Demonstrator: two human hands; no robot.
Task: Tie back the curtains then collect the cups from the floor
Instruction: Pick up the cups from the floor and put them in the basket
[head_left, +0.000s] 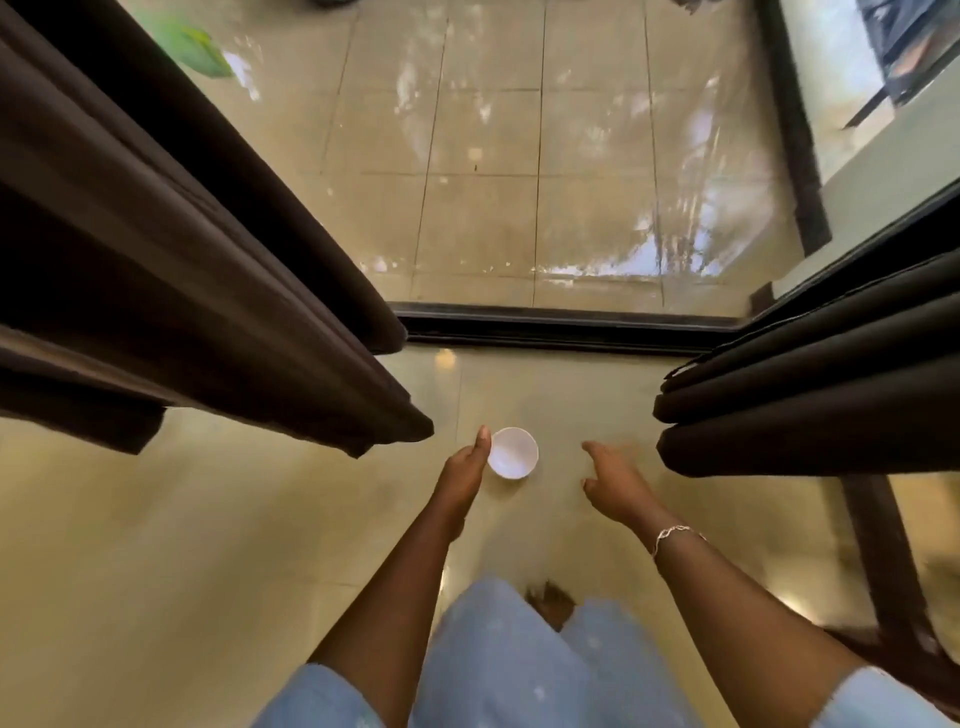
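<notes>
head view, looking straight down at an open doorway.

- white cup (514, 453): mouth is facing up and the inside is showing. it is lying over the glossy beige floor (234, 519), in the middle, just nearer than the dark door track (561, 327). cannot tell whether it is resting on the floor or being lifted off it.
- left hand (464, 473): is reaching far, seen edge-on, with one straight finger lying against the cup's left rim. the other fingers are hiding behind the hand, so cannot tell whether it is gripping the cup or only touching it.
- right hand (615, 483): is reaching out to the right of the cup, apart from it. its fingers are loose and spread, and it is holding nothing. a thin silver bracelet (675, 532) is sitting on that wrist.
- the two hands are staying apart, with the cup between them and closer to the left one.
- left curtain (182, 270): dark brown, bunched in folds, is hanging down the left side, its hem ending near the left hand.
- right curtain (810, 395): same cloth, gathered in thick rolls, is hanging at the right, near the right hand.
- beyond the track, wet-looking outer tiles (519, 156) are shining with reflections. a blurred green thing (192, 44) is lying at far left.
- light blue clothing (519, 665) is filling the near edge.
</notes>
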